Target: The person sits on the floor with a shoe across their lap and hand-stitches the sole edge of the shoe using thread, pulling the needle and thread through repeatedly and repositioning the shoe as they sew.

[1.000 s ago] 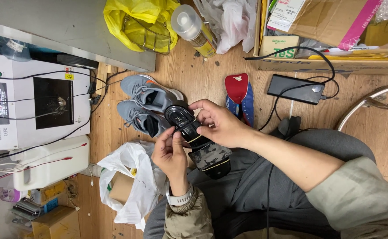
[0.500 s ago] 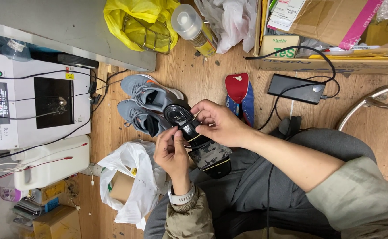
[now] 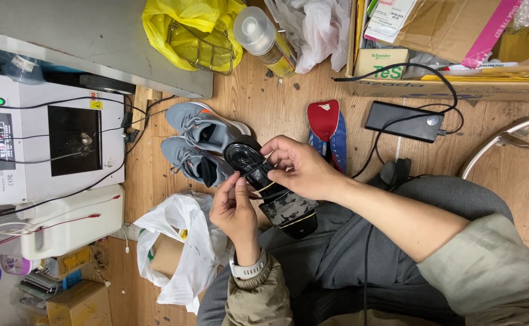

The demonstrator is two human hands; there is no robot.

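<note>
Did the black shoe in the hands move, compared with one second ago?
Yes, slightly. The black shoe has shifted a little toward the grey sneakers on the floor, its glossy end now overlapping them more, with both the left hand and right hand gripping it.

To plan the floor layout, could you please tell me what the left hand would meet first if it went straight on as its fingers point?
Probably the grey sneakers, beyond the black insole the left hand already touches; depth is unclear.

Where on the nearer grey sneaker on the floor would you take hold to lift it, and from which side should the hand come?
Grip the grey sneaker at its open collar, probably coming from above. It lies upright on the wooden floor, sole down, opening upward, so fingers can hook the rim. Its twin presses against one side, and the left hand and black insole crowd the heel end.
</note>
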